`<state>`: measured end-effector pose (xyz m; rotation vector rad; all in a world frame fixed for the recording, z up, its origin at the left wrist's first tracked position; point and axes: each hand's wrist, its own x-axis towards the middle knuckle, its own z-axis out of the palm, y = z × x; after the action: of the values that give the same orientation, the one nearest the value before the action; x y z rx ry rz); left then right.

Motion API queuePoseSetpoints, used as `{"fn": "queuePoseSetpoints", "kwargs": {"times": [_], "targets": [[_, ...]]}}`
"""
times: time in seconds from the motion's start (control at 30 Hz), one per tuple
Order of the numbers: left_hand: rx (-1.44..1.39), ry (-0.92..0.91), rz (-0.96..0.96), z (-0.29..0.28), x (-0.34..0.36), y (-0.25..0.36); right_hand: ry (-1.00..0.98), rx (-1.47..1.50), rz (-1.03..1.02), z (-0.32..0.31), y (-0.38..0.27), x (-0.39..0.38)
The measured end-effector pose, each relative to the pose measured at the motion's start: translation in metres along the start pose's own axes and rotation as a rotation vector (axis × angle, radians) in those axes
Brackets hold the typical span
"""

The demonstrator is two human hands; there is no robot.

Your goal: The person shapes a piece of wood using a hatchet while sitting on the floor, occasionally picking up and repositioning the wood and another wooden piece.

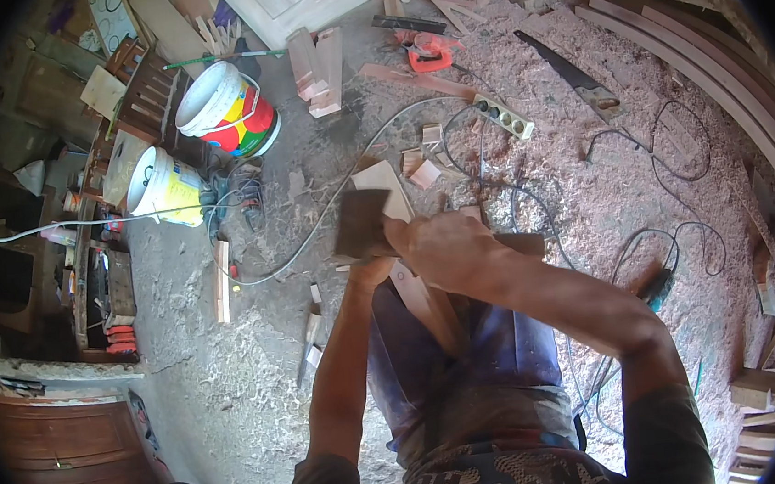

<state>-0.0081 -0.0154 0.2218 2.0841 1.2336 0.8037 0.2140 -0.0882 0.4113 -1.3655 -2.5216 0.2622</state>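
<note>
A dark brown, squarish block (364, 222), slightly blurred, is held up over a pale wooden plank (422, 299). My right hand (443, 246) is closed at the block's right edge, its thumb side against it. Just under the block's lower edge is my left hand (372, 270), its fingers mostly hidden behind the block. The plank runs from beyond my hands back between my thighs. To the right of my right wrist, another brown wooden piece (521, 245) sticks out, partly covered by my forearm.
Two paint buckets, one multicoloured (238, 117) and one yellow (164, 190), stand at the left. A power strip (503, 117) and cables cross the floor. A handsaw (571, 76) lies on shavings, near an orange-handled tool (430, 54). Wood offcuts (424, 174) lie ahead.
</note>
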Motion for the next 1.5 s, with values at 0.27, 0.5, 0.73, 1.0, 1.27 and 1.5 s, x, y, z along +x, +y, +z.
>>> {"fn": "queuePoseSetpoints", "kwargs": {"times": [0.27, 0.5, 0.73, 1.0, 1.27, 1.5], "targets": [[-0.295, 0.177, -0.073, 0.019, -0.032, 0.005, 0.049, 0.096, -0.039, -0.006, 0.0, -0.013], [-0.365, 0.19, 0.005, -0.023, 0.02, 0.077, 0.153, 0.335, 0.186, 0.001, 0.024, -0.028], [-0.379, 0.185, -0.005, -0.019, 0.01, 0.1, 0.127, 0.397, 0.184, 0.01, 0.026, -0.04], [-0.056, 0.111, 0.135, -0.009, 0.002, 0.061, 0.201, 0.37, 0.016, -0.022, 0.013, -0.032], [-0.153, 0.121, 0.101, -0.002, -0.002, 0.052, 0.018, 0.066, 0.021, 0.0, 0.021, -0.019], [-0.194, 0.142, 0.149, 0.011, -0.003, 0.037, 0.0, -0.006, 0.009, 0.018, 0.025, -0.02]]}}
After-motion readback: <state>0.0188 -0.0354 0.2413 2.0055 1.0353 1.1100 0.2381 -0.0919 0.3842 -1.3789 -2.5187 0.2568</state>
